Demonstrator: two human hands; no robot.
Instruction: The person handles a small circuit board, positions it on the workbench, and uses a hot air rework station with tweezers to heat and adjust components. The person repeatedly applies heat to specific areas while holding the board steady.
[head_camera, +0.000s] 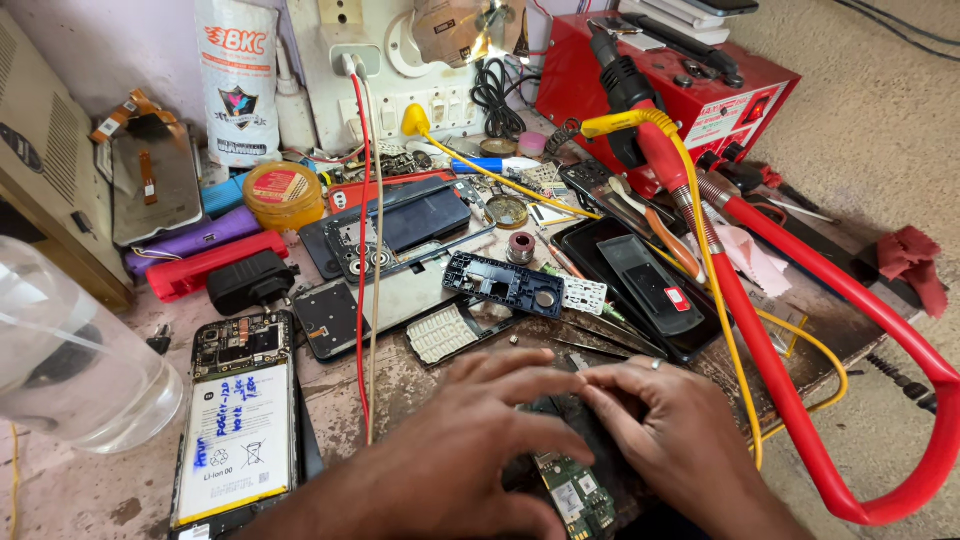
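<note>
The 2 hands are meeting over a small dark opened phone body with a green printed circuit board (578, 495) showing at its near end, lying on the worn brown desk (80, 490) right in front of the person. The back of that handset is already off and its board is lying bare, so the opening-up looks done; whatever is being worked on inside looks unfinished, since both hands are pressing on it and loose parts are lying all around.

The left hand (470, 440) is lying flat across the near-left part of the phone body, fingers stretched forward and slightly curled, pressing down rather than closing around anything. The right hand (665, 425) is curling its fingers inward onto the top edge of the phone body, fingertips touching it in a pinch; a ring is showing on 1 finger. How firmly it is gripping cannot be told.

To the left, a larger opened smartphone with a white battery (238, 430) is lying face down. Beyond the hands are sitting a black keypad frame (503, 284), a white keypad sheet (442, 333) and a thick red hose (800, 400) curving along the right.
</note>
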